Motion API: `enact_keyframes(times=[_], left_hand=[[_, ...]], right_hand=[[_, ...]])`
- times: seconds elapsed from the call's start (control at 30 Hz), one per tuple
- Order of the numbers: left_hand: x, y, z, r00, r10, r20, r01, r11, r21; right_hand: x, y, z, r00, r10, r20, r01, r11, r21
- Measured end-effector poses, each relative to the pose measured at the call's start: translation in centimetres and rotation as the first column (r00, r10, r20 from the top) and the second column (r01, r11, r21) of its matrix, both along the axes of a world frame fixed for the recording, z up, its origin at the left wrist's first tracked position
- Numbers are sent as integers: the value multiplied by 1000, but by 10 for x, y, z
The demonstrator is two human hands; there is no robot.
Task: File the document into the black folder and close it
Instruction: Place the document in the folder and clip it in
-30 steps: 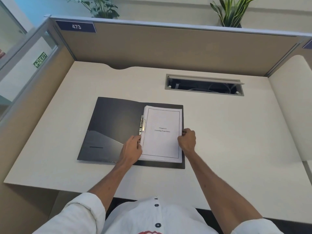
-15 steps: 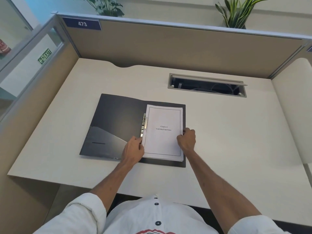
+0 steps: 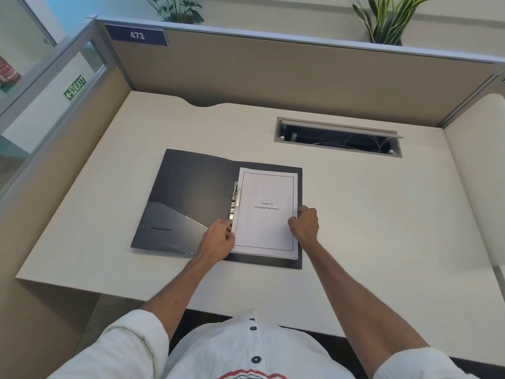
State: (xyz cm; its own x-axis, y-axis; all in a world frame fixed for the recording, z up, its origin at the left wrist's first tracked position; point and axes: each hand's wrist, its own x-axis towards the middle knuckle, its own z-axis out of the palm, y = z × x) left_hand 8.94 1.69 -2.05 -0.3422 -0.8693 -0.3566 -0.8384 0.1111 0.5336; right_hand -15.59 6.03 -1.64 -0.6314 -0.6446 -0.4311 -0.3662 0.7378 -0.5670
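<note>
A black folder (image 3: 188,192) lies open and flat on the desk, its left flap bearing a glossy inner pocket. A white stapled document (image 3: 266,214) with a printed title rests on the folder's right half, beside a metal clip (image 3: 234,199) along the spine. My left hand (image 3: 218,237) pinches the document's lower left edge near the clip. My right hand (image 3: 304,224) grips the document's right edge, fingers curled over it.
The pale desk (image 3: 369,214) sits inside tan cubicle partitions (image 3: 273,75). An open cable hatch (image 3: 338,138) is recessed at the back right. Potted plants (image 3: 388,20) stand behind the partition. A glass panel with an exit sign is on the left.
Both hands stay on the document's edges. The folder and pages hold their place on the desk; only the camera view has shifted slightly.
</note>
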Motion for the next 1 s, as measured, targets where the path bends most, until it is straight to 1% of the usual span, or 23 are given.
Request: enact_keyframes(times=[0.13,0.2,0.23,0.33,0.4,0.47,0.57,0.63,0.67,0.7,0.83,1.0], left_hand=[[4,-4,-3,999,-38,5,38,999,-6],[9,-3,-7,998,-52,39,54,996,-64],[12,-2,-10,995,-69,66,77,989,-126],[22,2,-18,975,-197,103,219,929,-298],[26,2,-23,936,-322,144,352,872,-340],[25,1,-27,890,-402,215,454,826,-333],[19,-3,-32,849,-449,277,520,803,-292],[13,-5,-34,838,-464,288,534,805,-259],[11,-7,-36,836,-469,286,537,807,-247],[9,-8,-39,836,-474,278,538,808,-240],[9,-9,-48,833,-499,239,548,805,-229],[11,-11,-54,815,-531,232,575,791,-208]], right_hand=[[-8,-1,0,1000,29,9,-29,999,19],[-12,-2,2,1000,19,-5,-19,1000,16],[-13,-3,4,1000,14,-27,-14,1000,11],[-20,-8,8,991,64,-120,-65,998,-5],[-25,-18,9,967,172,-190,-175,985,2],[-28,-31,11,896,348,-277,-345,937,62],[-31,-55,15,680,615,-399,-601,779,177],[-32,-74,15,567,718,-403,-701,678,223],[-31,-84,14,534,747,-396,-725,645,240],[-30,-93,13,520,760,-390,-734,631,250],[-24,-124,9,543,739,-400,-717,655,239],[-25,-147,4,532,746,-400,-714,649,262]])
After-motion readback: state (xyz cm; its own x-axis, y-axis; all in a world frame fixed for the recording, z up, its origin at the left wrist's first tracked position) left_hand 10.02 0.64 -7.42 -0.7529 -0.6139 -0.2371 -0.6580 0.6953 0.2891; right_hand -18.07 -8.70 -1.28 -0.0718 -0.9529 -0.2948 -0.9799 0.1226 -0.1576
